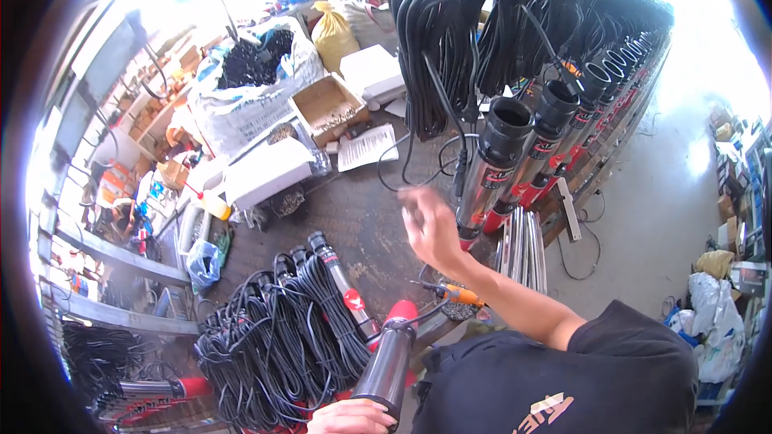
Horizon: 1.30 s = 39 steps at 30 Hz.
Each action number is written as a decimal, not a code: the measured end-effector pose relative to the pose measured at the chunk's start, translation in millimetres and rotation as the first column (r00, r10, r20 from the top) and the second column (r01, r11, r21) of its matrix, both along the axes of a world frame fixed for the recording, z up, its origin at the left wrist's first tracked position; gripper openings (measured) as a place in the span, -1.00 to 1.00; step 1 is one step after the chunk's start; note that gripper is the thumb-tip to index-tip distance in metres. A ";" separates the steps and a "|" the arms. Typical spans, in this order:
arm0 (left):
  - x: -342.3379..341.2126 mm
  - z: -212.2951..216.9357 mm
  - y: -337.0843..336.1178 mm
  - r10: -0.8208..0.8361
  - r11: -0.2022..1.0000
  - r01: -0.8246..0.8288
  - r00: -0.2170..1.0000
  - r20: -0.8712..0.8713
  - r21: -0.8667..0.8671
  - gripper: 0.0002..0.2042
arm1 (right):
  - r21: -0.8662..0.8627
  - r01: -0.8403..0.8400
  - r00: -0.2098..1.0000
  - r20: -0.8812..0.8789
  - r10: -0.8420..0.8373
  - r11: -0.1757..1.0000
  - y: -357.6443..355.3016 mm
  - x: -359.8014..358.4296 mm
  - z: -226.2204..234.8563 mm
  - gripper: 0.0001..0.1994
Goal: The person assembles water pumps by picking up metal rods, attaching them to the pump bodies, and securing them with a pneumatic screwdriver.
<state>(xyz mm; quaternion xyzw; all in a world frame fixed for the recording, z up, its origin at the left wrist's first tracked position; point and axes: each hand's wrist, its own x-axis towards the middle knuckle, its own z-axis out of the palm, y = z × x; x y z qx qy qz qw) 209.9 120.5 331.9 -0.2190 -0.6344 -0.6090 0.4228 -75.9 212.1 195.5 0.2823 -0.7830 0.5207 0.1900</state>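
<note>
Two bare hands are at work here. The left grip, low in the view, is closed around the bottom end of a shiny dark grey metal tube with a red end. This tube is big and round, and bright streaks of light run along it. Its red tip is smooth and gets thinner at the top. The tube leans a little, with its red end up and to the right, near the front of the dark brown worktop. A black cord crosses close to the red tip.

The right grip is over the worktop, and it looks blurry. Its fingers are bent, near a thin black looped cord. I cannot tell if it is holding anything.

Just left of the held tube lie thick bundles of black cord and a slim silver tube with a red round mark. Near the red tip is an orange stick-shaped tool.

To the right of the right grip, shiny silver tubes with black open tops stand in a long row. Big loops of black cord hang beside them. Farther back sits an open brown cardboard box with little bits inside.
</note>
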 end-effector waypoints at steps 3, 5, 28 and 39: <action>0.6 18.3 8.3 0.030 0.999 -0.032 0.981 0.192 0.008 -0.48 | -0.185 0.454 0.826 -0.279 -0.489 0.872 -33.6 -59.5 59.0 -0.28; 6.6 19.6 22.4 0.149 0.980 -0.166 0.977 0.150 0.108 -0.49 | -0.285 0.596 0.725 -0.211 -0.655 0.751 -58.7 -89.5 94.0 -0.17; 32.3 0.2 -16.8 0.101 0.995 -0.099 0.990 -0.096 0.028 -0.44 | 0.752 -0.189 0.892 -0.137 0.431 0.631 -25.2 -1.6 4.1 -0.73; 34.6 -6.8 -11.6 0.239 0.963 -0.233 0.970 -0.033 0.133 -0.48 | -0.682 0.022 0.434 0.665 0.607 0.731 -46.2 52.7 18.3 -0.76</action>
